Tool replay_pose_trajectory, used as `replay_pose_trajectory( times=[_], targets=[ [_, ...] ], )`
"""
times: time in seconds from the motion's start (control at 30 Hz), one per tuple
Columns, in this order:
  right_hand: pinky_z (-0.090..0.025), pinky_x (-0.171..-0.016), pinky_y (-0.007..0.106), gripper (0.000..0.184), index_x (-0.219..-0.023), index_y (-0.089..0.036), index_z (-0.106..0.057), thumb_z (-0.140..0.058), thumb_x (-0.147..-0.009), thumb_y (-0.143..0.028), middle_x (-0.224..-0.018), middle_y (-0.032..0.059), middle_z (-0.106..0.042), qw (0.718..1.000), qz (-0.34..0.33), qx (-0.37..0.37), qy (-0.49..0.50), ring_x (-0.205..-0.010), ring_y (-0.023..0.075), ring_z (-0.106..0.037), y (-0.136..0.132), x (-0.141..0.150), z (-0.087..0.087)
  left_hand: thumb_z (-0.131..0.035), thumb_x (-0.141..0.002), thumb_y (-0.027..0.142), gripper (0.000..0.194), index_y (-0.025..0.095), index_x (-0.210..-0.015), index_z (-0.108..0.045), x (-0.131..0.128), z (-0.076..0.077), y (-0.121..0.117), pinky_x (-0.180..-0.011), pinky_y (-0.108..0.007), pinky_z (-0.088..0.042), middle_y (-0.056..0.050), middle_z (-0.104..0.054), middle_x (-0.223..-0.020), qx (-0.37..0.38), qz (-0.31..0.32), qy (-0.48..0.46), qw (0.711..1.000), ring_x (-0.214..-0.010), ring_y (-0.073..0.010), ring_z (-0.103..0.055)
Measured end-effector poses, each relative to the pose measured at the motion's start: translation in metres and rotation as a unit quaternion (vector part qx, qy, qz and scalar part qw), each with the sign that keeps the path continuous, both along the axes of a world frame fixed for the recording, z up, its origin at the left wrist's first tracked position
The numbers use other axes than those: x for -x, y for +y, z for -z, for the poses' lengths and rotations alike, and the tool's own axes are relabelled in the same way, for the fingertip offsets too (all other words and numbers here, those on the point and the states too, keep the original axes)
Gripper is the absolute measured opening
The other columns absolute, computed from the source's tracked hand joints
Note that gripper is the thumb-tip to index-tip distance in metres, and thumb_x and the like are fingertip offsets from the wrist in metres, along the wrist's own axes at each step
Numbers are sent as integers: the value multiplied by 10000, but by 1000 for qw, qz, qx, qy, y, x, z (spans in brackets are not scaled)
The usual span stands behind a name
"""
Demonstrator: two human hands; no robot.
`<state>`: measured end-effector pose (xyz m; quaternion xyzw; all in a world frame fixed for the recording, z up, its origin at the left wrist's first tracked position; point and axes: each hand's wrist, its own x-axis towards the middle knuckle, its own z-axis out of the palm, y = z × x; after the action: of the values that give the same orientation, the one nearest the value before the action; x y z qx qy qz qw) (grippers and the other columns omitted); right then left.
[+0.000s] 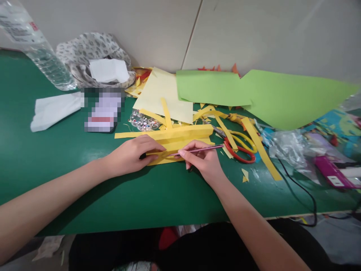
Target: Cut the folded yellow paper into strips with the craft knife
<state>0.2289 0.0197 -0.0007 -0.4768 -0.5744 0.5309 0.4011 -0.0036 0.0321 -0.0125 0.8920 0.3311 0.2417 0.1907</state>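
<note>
Green is filling most of our view as the tabletop is stretching out beneath our forearms. Two overlapping green sheets are lying toward the wall, and a pale yellow sheet is sitting to their left, slipping under one of them. Farther left, a spotted cloth bag is slumping just beside a clear bottle. Directly before us, the creased yellow paper is lying at the middle of the tabletop, near its front edge. Our left hand is resting on its left end, thumb and forefinger standing narrowly apart; we cannot tell whether they are pinching it. Our right hand is holding a slim purple stick, its tip pointing left over the paper. Scissors with red and yellow handles are lying to the right, and small scraps are lying near them.
</note>
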Motion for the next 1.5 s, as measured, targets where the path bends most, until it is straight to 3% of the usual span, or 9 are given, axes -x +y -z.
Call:
replay_pose_trajectory(
  times=[0.37, 1.17, 1.33, 1.5],
  targets=[
    [-414, -383, 236, 231, -666, -173, -614, -756, -711, -350, -610, 2, -648, 1000, 24, 4, 4, -386, 74, -490, 1, -3, 2, -451, -940, 228, 237, 190, -1101, -621, 1, 0, 1, -842, -316, -491, -62, -684, -1004, 15, -1, 14, 1000, -954, -186, -605],
    [-359, -372, 234, 147, -640, -180, -621, -735, -713, -238, -595, 19, -703, 995, 87, -37, 30, -348, 63, -450, 9, -43, 4, -484, -953, 286, 229, 179, -1099, -625, 2, 1, 1, -852, -292, -478, -53, -691, -1020, 23, -2, 13, 1000, -970, -178, -607],
    [-387, -412, 233, 142, -661, -181, -609, -721, -725, -240, -605, 9, -698, 995, 82, -30, 54, -389, 76, -497, 3, -30, 0, -486, -954, 278, 227, 165, -1093, -626, 1, 0, 1, -854, -291, -472, -60, -685, -1011, 25, -1, 16, 1000, -970, -181, -604],
    [-434, -441, 232, 194, -672, -175, -599, -729, -727, -307, -634, 13, -684, 999, 32, 9, 4, -441, 84, -526, -4, -1, -8, -470, -953, 247, 224, 170, -1095, -624, 1, 0, 2, -842, -295, -473, -67, -683, -1002, 18, 7, 9, 1000, -954, -183, -608]
  ],
)
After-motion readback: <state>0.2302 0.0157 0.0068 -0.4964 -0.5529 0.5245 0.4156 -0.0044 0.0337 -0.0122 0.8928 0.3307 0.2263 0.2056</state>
